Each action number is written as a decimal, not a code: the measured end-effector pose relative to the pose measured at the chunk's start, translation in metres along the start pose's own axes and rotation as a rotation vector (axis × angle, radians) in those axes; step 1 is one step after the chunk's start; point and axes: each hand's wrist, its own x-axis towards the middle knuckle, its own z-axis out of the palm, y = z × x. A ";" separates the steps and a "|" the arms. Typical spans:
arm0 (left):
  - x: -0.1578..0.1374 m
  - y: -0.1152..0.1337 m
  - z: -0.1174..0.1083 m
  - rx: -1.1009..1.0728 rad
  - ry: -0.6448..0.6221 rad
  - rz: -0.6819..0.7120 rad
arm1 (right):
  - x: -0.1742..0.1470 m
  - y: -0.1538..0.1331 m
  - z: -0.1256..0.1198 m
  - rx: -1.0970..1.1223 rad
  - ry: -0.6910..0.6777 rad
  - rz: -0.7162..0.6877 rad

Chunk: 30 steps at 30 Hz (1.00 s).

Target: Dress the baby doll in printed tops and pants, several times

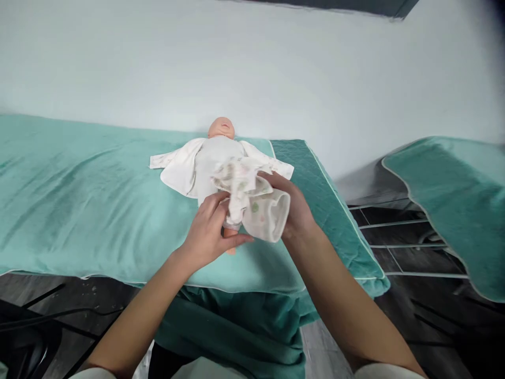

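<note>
A baby doll [221, 128] lies on its back on the green bed cover. Its body is in a white outfit [209, 152], and a white jacket [177, 171] is spread open beneath it with both sleeves out. Above the doll's legs, a small white printed baby garment, apparently pants [266, 213], is bunched up between my hands. My right hand [295, 208] grips its right side, fingers partly behind the cloth. My left hand [211, 229] is curled at its left edge, thumb extended under it; its fingertips are partly hidden. One doll foot [231, 247] shows below the cloth.
The green cover [98, 210] stretches left along a pale wall [158, 63]. At the right, past the bed's edge, are a metal frame [410, 245] and another green cover [465, 200]. A dark chair [31, 337] stands at lower left.
</note>
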 end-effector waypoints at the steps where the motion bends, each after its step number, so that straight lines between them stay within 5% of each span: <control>1: -0.001 -0.001 -0.002 0.006 0.008 -0.053 | -0.001 -0.001 0.006 0.064 -0.052 0.063; 4: -0.006 -0.010 -0.013 -0.119 0.159 -0.211 | -0.006 0.003 0.009 0.072 -0.150 0.141; 7: -0.008 -0.019 -0.028 -0.362 0.430 -0.407 | -0.006 0.014 -0.013 -0.356 -0.197 -0.009; 11: -0.004 -0.028 -0.048 -0.587 0.596 -0.450 | 0.000 0.014 -0.038 -0.711 -0.513 -0.115; 13: 0.000 -0.032 -0.056 -0.640 0.542 -0.410 | 0.004 -0.001 -0.033 -0.650 -0.560 -0.246; 15: 0.005 -0.033 -0.063 -0.679 0.361 -0.361 | 0.008 -0.023 -0.016 -0.558 -0.552 -0.436; 18: 0.017 -0.028 -0.072 -0.696 0.135 -0.291 | 0.018 -0.058 0.012 -0.514 -0.712 -0.652; 21: 0.029 -0.014 -0.082 -0.683 0.230 -0.239 | 0.031 -0.077 0.028 -0.590 -0.817 -0.618; 23: 0.033 -0.006 -0.087 -0.657 0.272 -0.229 | 0.038 -0.077 0.031 -0.663 -0.771 -0.520; 25: 0.033 -0.001 -0.088 -0.593 0.185 -0.278 | 0.042 -0.071 0.030 -0.658 -0.702 -0.414; 28: 0.029 -0.003 -0.084 -0.557 0.066 -0.387 | 0.045 -0.056 0.021 -0.455 -0.598 -0.378; 30: 0.031 -0.009 -0.080 -0.648 0.211 -0.375 | 0.045 -0.046 0.013 -0.275 -0.603 -0.350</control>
